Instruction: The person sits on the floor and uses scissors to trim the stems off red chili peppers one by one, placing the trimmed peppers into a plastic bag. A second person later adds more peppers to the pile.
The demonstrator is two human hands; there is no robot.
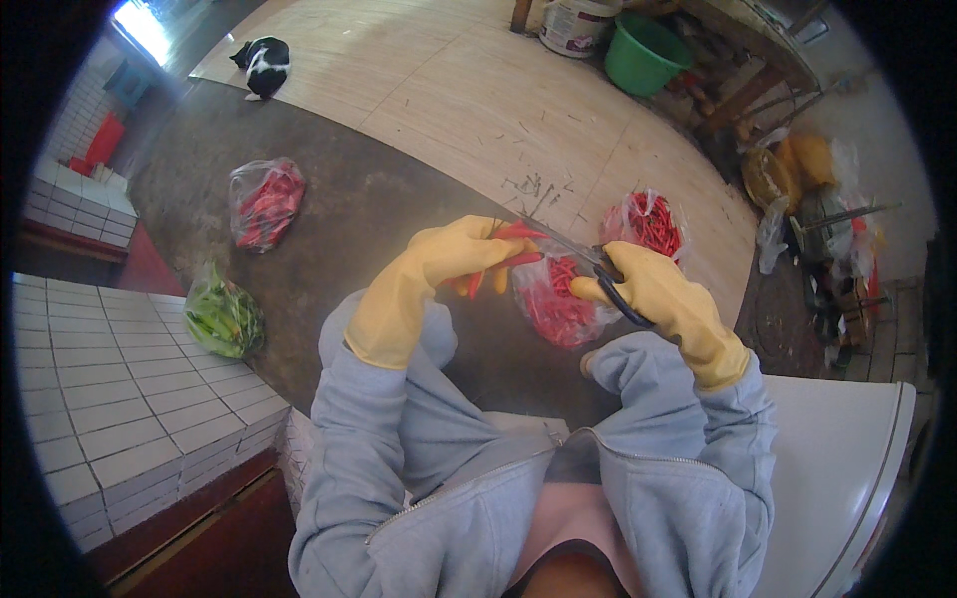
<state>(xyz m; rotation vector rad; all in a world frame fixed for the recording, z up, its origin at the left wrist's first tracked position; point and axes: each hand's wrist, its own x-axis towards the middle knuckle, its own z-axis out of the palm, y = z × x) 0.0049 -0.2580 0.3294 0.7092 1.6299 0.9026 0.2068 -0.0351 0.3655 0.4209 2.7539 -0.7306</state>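
Note:
My left hand (467, 250), in a yellow rubber glove, holds several red chili peppers (521, 230) above the dark floor. In my right hand (643, 284), gloved alike, is a pair of scissors (583, 253) with black handles; its blades point left at the stem end of the peppers. Whether the blades touch a stem, I cannot tell. Below the scissors a clear plastic bag of red chilies (562, 318) rests on the floor, and beyond my right hand stands a second bag of thin red chilies (652, 226). Cut stems (542, 190) lie scattered on the light floor.
On the dark floor at left are a bag of red peppers (268, 205) and a bag of green peppers (223, 318), the latter beside a white-tiled ledge (142, 396). A black-and-white cat (265, 66) rests farther off. A green bucket (644, 56) stands at upper right, a white appliance (830, 456) at lower right.

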